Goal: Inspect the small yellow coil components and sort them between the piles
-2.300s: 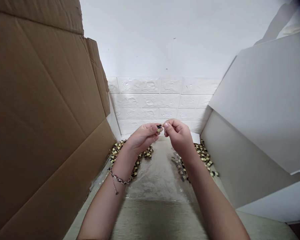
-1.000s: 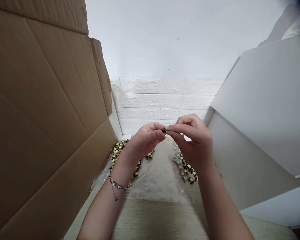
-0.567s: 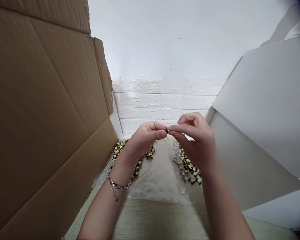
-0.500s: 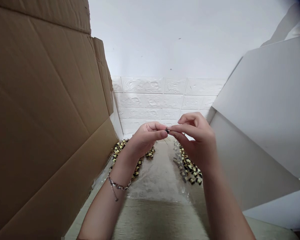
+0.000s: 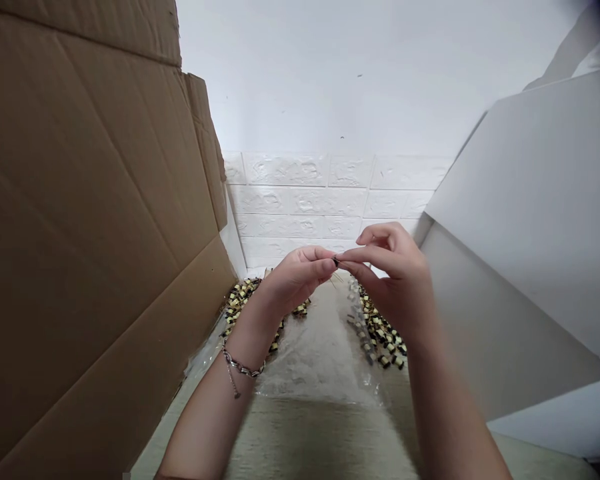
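1. The left hand (image 5: 293, 280) and right hand (image 5: 397, 280) meet fingertip to fingertip, raised above the work surface near the middle of the view.
2. Both are closed in a pinch on one small dark part (image 5: 335, 261), thumb and forefinger of each hand on opposite ends. So little of it shows between the fingertips that I can only call it dark and tiny. It probably matches the loose pieces below.
3. The right hand's other fingers curl up and away toward twelve o'clock, which keeps them clear of the pinch. The two-handed grip suits a piece too small to steady with one hand.
4. From the pinched part, a left pile of yellow-and-black pieces (image 5: 243, 305) lies at about eight o'clock, partly under the left wrist. A right pile (image 5: 380, 331) lies at about five o'clock, just beside the right wrist. They are well apart, one on each side, with a bare strip between them.
5. Both piles rest on a clear plastic sheet (image 5: 315, 363), which would keep loose pieces together on the table (image 5: 310, 443).
6. A chain bracelet (image 5: 243, 367) hangs on the left wrist.
7. A cardboard panel (image 5: 95, 233) leans at nine o'clock and a white board (image 5: 530, 213) at three o'clock, fencing in the work area. A white brick-patterned wall (image 5: 305, 200) closes it at twelve.
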`<state>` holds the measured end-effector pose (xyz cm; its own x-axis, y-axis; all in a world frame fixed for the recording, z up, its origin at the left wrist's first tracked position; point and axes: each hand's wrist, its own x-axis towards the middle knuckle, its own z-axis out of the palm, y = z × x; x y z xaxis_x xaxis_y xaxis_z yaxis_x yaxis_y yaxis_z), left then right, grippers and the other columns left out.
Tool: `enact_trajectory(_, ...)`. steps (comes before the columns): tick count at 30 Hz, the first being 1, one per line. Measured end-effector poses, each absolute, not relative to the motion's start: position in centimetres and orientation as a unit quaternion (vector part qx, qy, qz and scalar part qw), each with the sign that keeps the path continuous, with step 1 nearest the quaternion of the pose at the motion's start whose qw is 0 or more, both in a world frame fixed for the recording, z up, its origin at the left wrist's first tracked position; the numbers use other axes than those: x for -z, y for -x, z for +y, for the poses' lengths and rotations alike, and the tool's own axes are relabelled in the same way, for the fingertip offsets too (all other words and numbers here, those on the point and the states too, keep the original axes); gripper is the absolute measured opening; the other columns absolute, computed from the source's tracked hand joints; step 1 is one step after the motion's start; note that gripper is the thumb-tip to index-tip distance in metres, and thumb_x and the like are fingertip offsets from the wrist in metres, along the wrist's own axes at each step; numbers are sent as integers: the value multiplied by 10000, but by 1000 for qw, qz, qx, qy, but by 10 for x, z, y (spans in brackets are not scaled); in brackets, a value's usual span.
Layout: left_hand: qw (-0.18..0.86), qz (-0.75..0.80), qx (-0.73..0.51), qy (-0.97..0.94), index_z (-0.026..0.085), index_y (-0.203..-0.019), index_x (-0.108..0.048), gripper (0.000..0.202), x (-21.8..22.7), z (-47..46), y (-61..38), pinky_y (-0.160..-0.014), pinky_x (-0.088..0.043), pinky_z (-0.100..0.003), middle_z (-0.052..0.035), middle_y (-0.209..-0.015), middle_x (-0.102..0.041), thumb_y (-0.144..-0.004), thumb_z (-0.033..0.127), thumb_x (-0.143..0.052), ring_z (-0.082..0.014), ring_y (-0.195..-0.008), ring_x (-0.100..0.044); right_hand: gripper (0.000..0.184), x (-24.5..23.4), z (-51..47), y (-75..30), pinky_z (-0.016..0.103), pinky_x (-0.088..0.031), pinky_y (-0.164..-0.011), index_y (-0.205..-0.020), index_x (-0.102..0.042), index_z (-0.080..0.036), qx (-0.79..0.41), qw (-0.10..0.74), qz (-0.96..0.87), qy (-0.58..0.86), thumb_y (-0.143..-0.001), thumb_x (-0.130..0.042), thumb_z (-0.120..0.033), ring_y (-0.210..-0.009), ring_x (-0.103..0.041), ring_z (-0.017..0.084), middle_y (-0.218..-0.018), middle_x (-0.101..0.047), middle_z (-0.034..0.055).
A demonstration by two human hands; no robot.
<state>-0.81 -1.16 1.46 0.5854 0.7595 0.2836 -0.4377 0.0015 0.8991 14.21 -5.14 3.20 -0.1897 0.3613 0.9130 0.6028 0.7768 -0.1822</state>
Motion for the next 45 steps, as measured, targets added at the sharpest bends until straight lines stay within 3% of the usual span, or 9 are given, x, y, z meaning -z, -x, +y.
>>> enact_trajectory(10, 724, 151, -433, -515, 170, -681, -607, 220, -15, -15, 5, -663, -380, -174, 27, -667, -541, -578, 333, -714, -59, -685, -482, 60, -32, -50, -141, 276, -418, -624, -765, -633, -225, 91, 578, -739, 333, -720, -606, -195, -734, -490, 123, -798, -475, 19)
enact_trajectory(16, 732, 147, -420, -516, 196, -693, -617, 255, -13, -15, 6, -690, -400, -197, 19, -704, -526, -560, 392, -711, -69, -689, -474, 141, -34, -53, -139, 285, -430, -635, -838, -616, -231, 67, 581, -722, 369, -706, -624, -278, -710, -503, 128, -794, -505, 19)
enact_trajectory(26, 732, 132, -425, -516, 186, -742, -625, 255, -13, -15, 4, -719, -396, -203, 19, -717, -536, -593, 381, -695, -65, -717, -489, 106, -34, -54, -138, 259, -429, -645, -820, -622, -206, 60, 579, -726, 366, -721, -607, -240, -733, -514, 121, -799, -522, 20)
enact_trajectory(32, 622, 207, -538, -529, 193, -705, -625, 216, -15, -10, 3, -675, -379, -182, 35, -717, -589, -535, 248, -746, -45, -672, -506, 135, -31, -43, -150, 264, -423, -636, -804, -627, -212, -14, 570, -706, 419, -792, -502, -261, -753, -535, 136, -804, -594, 22)
enact_trajectory(36, 456, 262, -610, -593, 194, -727, -633, 234, -17, -10, 4, -738, -384, -234, 7, -800, -618, -523, 212, -744, -99, -763, -531, 258, -32, -41, -156, 273, -415, -647, -839, -633, -201, -138, 542, -700, 445, -804, -458, -387, -730, -537, 135, -803, -618, 23)
enact_trajectory(40, 300, 282, -650, -639, 194, -719, -638, 215, -19, -12, 4, -778, -373, -274, -11, -775, -607, -536, 250, -736, -135, -797, -515, 285, -35, -44, -154, 261, -406, -628, -834, -636, -180, -215, 519, -704, 435, -781, -479, -412, -714, -528, 133, -785, -614, 27)
enact_trajectory(45, 287, 269, -647, -653, 199, -738, -639, 215, -19, -13, 4, -758, -378, -275, -15, -785, -604, -551, 257, -728, -137, -787, -513, 233, -35, -46, -151, 219, -360, -533, -805, -614, -171, -255, 520, -695, 426, -766, -509, -375, -615, -469, 101, -690, -558, 6)
